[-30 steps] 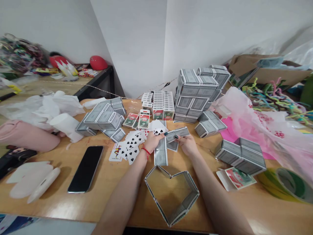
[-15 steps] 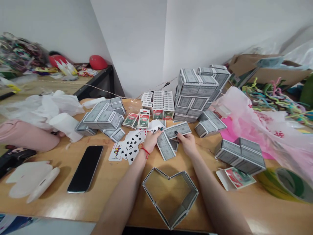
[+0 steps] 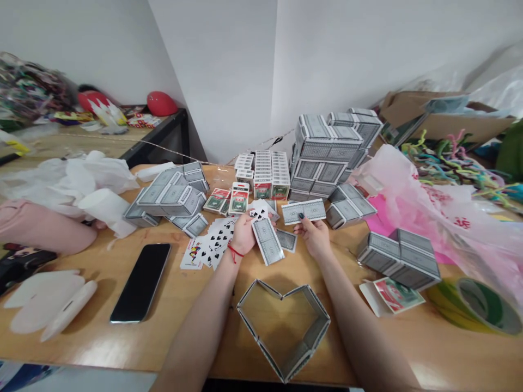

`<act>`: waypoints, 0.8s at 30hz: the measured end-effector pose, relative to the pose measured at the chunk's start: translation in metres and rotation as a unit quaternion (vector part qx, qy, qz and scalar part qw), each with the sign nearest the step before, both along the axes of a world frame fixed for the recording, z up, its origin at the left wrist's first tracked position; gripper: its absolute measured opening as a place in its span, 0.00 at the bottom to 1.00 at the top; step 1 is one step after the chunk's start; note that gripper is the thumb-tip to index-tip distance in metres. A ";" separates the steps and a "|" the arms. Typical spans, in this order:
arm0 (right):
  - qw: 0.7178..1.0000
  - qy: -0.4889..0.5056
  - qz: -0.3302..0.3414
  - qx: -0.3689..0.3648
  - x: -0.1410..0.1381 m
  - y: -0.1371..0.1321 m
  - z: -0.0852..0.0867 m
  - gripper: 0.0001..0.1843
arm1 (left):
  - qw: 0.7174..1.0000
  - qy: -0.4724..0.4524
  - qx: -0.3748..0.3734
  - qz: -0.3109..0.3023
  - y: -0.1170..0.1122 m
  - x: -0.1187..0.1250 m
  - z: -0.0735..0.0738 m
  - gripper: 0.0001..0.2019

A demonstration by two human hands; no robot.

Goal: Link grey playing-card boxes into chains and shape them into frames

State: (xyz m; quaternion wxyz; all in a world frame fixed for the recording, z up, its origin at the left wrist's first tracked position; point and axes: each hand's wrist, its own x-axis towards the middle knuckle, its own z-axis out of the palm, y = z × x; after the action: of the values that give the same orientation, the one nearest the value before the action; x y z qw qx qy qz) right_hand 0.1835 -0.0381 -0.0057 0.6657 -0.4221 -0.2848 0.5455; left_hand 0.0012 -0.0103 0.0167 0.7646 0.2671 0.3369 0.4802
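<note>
Two grey-backed card strips are held over the middle of the counter, just behind the heart frame of cards standing on edge near the front edge. The left-hand strip hangs tilted, lower end toward the heart frame. The right-hand strip is held level, long side across, back facing the camera. The strips are apart, not touching. One more grey card lies flat on the counter btwn the hands.

Risk, as I judge it: each strip looks gripped at one spot only, so either could flex or slip. A dropped one would land on or next to the heart frame, which stands on thin edges & could be knocked out of shape. Both forearms pass close by it too, so a small arm shift could nudge a wall.

Pose: left hand clenched round its strip's upper end, red band at the wrist. Right hand pinches its strip from below, fingers curled. Face-up loose cards lie just left of the left hand, phone further toward the left edge, card stacks at the back edge.
</note>
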 end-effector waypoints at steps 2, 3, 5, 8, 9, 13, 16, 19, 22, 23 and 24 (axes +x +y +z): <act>1.000 0.008 0.006 0.005 0.001 0.000 0.000 0.14 | 0.999 -0.009 -0.003 -0.036 0.000 -0.002 0.002 0.24; 1.000 0.014 0.006 0.007 0.001 0.000 0.000 0.14 | 0.999 -0.012 -0.004 -0.052 0.000 -0.002 0.003 0.25; 1.000 0.030 0.005 0.008 0.001 0.001 -0.001 0.14 | 0.997 -0.010 0.001 -0.071 0.000 -0.003 0.003 0.24; 0.999 0.054 0.001 0.002 0.001 0.001 -0.001 0.14 | 0.996 0.006 0.008 -0.083 0.000 -0.003 0.001 0.23; 0.998 0.058 0.003 -0.001 0.001 0.002 -0.002 0.14 | 0.996 0.013 0.005 -0.091 0.000 -0.003 0.000 0.24; 0.998 0.056 0.023 -0.006 -0.001 0.002 -0.003 0.15 | 0.991 0.047 -0.016 -0.123 -0.001 -0.001 -0.006 0.26; 0.998 0.053 0.028 -0.006 -0.002 0.002 -0.003 0.15 | 0.988 0.067 -0.027 -0.137 -0.003 0.001 -0.007 0.28; 0.998 0.054 0.033 -0.005 -0.003 0.002 -0.002 0.14 | 0.987 0.075 -0.032 -0.141 -0.003 0.003 -0.007 0.27; 0.998 0.048 0.044 -0.002 -0.003 0.002 -0.002 0.14 | 0.985 0.083 -0.037 -0.145 -0.004 0.003 -0.006 0.27; 0.998 0.044 0.047 -0.002 -0.003 0.001 -0.002 0.14 | 0.985 0.087 -0.039 -0.143 -0.003 0.003 -0.006 0.27; 0.998 0.040 0.050 -0.002 -0.003 0.001 -0.003 0.14 | 0.985 0.092 -0.040 -0.141 -0.003 0.003 -0.006 0.26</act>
State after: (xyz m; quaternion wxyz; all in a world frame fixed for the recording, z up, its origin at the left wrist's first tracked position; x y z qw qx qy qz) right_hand 0.1804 -0.0368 -0.0083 0.6478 -0.3866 -0.2773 0.5950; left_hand 0.0040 -0.0138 0.0109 0.8004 0.3239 0.3837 0.3273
